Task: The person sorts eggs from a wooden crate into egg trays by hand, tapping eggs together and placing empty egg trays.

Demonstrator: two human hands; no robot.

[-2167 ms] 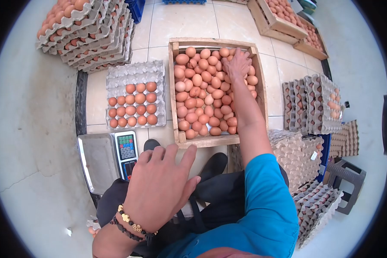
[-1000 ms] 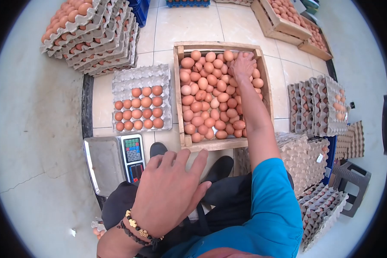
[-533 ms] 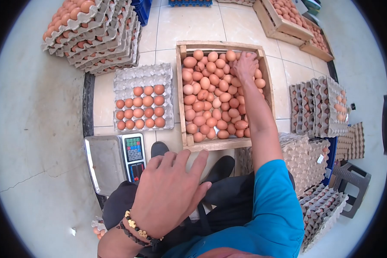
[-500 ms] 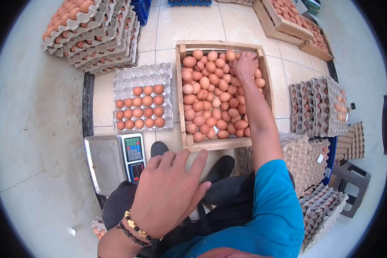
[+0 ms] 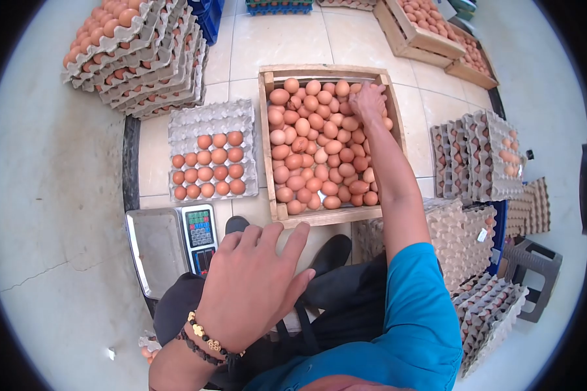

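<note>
A wooden crate (image 5: 265,143) full of loose brown eggs (image 5: 320,156) stands on the floor before me. At its far right corner, my right hand (image 5: 369,103) reaches in with fingers curled down around an egg, which the hand mostly hides. My left hand (image 5: 254,277) hovers palm down over my lap, open, fingers stretched and holding nothing. Left of the crate lies a grey egg tray (image 5: 184,116). Its near and middle rows hold several eggs; the far cups and some at the left are bare.
A digital scale (image 5: 199,228) with a metal pan (image 5: 155,251) sits at the near left. Tall stacks of filled trays (image 5: 143,72) stand far left, with more stacked trays (image 5: 479,156) at right. Other egg crates (image 5: 414,45) are at the back right. A grey stool (image 5: 533,270) stands near right.
The whole view has shifted slightly, so the crate and tray appear a little further left. My right hand stays in the crate's far right corner, and my left hand keeps nearly the same pose.
</note>
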